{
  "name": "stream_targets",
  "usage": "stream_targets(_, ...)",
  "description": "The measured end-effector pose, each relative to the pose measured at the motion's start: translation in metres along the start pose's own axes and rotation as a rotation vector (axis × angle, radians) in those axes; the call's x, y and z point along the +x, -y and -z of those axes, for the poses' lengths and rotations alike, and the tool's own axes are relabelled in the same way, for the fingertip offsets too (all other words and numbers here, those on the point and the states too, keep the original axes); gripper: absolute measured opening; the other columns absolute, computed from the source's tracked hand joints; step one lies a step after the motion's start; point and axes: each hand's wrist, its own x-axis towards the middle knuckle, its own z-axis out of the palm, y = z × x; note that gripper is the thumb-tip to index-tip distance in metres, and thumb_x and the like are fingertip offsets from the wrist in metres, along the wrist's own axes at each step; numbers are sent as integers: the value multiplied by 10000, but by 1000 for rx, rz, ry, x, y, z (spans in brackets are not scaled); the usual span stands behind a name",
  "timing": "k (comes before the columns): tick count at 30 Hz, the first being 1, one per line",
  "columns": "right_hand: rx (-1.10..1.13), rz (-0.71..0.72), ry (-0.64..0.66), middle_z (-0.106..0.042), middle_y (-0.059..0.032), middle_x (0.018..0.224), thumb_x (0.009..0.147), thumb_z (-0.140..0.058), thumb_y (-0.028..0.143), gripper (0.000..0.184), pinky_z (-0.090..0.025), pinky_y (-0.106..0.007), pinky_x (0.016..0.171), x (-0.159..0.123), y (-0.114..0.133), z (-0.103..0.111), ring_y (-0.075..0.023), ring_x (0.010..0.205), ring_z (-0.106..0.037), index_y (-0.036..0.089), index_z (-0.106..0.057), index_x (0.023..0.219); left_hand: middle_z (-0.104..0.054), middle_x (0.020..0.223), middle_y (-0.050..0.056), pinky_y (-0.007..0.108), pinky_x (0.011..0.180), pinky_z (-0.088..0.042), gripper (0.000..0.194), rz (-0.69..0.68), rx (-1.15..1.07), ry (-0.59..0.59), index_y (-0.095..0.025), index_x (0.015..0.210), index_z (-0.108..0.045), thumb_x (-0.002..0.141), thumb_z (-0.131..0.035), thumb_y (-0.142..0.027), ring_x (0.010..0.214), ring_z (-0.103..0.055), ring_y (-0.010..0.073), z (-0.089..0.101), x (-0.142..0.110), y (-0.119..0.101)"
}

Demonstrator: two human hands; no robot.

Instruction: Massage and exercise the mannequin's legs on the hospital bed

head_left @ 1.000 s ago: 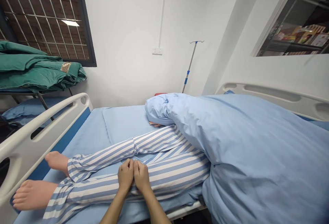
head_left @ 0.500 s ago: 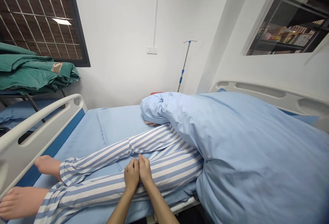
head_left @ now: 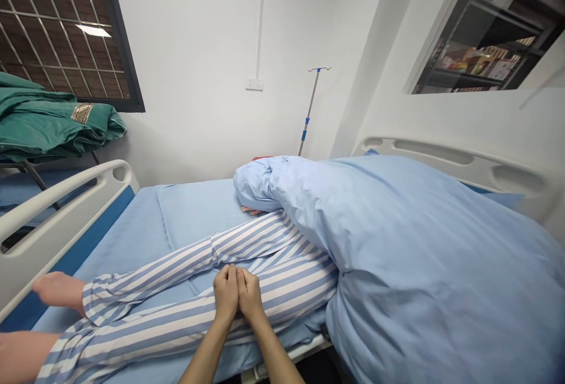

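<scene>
My left hand (head_left: 226,293) and my right hand (head_left: 249,294) rest side by side, touching, on the near thigh of a figure lying on the bed. Both hands have their fingers curled down into the blue-and-white striped trousers (head_left: 185,307). The figure's bare feet (head_left: 57,290) point left, toward the footboard (head_left: 57,219). A light blue quilt (head_left: 415,254) covers the figure from the waist up and is bunched at its far edge. A hand of the figure (head_left: 251,211) peeks out from under the quilt.
The bed has a light blue sheet (head_left: 194,213) and white plastic end boards, the headboard (head_left: 445,160) at right. An IV pole (head_left: 309,107) stands behind by the white wall. Folded green bedding (head_left: 53,125) lies on a rack at left. A shelf window (head_left: 485,37) is upper right.
The view has shifted right, so the feet slid toward the left edge. My two hands moved slightly up the thigh toward the quilt and stay pressed together.
</scene>
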Motion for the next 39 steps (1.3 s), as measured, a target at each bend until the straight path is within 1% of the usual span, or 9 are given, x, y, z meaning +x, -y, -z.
stream_targets(4, 77, -19, -23, -509, 6, 559, 906, -336, 364, 392, -315, -218, 524, 1, 0, 2, -111, 535, -439, 173, -499, 604, -390, 474, -48, 226, 517, -286, 350, -17, 26, -19, -201, 530, -361, 811, -394, -407, 509, -367, 101, -5, -8, 3)
stream_targets(8, 5, 4, 18, -504, 9, 532, 902, -344, 368, 410, -284, -224, 505, 4, 3, 7, -110, 521, -429, 172, -510, 582, -394, 476, -50, 228, 523, -290, 355, -28, 53, -9, -203, 542, -361, 821, -374, -422, 506, -365, 103, -1, -11, 6)
stream_targets(12, -90, 40, 45, -480, 18, 509, 910, -333, 379, 432, -249, -232, 503, 10, 2, 23, -104, 505, -401, 177, -489, 561, -379, 476, -49, 231, 538, -277, 347, -52, 112, -3, -201, 529, -353, 814, -376, -397, 519, -367, 105, -2, -11, 2)
stream_targets(15, -122, 20, 8, -476, 18, 513, 913, -322, 365, 420, -254, -232, 518, 11, -4, 32, -108, 510, -411, 182, -474, 566, -373, 477, -47, 231, 542, -276, 338, -48, 85, 5, -199, 515, -358, 797, -398, -380, 523, -359, 104, -10, -11, -7)
stream_targets(20, 22, -50, -99, -493, 10, 550, 897, -335, 358, 372, -296, -223, 528, 12, -16, 32, -115, 533, -434, 181, -473, 601, -369, 491, -49, 226, 510, -295, 347, 16, -184, 83, -205, 528, -350, 803, -394, -412, 515, -348, 101, -34, -10, -24)
stream_targets(25, 140, -106, -116, -441, 29, 536, 879, -363, 382, 362, -307, -215, 514, 16, -16, 37, -107, 527, -397, 188, -416, 579, -440, 505, -36, 238, 553, -297, 333, -80, -13, 60, -200, 558, -408, 828, -377, -394, 525, -388, 108, -44, -17, -17)
stream_targets(33, -197, 44, -22, -457, 25, 507, 909, -338, 339, 386, -237, -242, 522, 17, -9, 66, -101, 489, -387, 184, -462, 578, -431, 480, -37, 239, 544, -265, 336, -117, 90, 106, -197, 531, -377, 815, -386, -377, 510, -375, 106, -45, -21, -15)
stream_targets(36, -162, 24, -62, -461, 25, 518, 909, -337, 344, 381, -251, -235, 523, 14, -16, 68, -103, 496, -402, 185, -459, 585, -436, 493, -36, 234, 540, -275, 333, -64, 1, 103, -194, 528, -391, 796, -410, -389, 527, -376, 107, -52, -19, -25)
stream_targets(39, -39, -33, -142, -466, 24, 542, 903, -343, 378, 371, -286, -225, 525, 15, -23, 68, -111, 521, -420, 189, -446, 600, -381, 480, -49, 226, 513, -283, 341, 20, -192, 120, -197, 512, -359, 776, -428, -401, 516, -349, 99, -65, -16, -40)
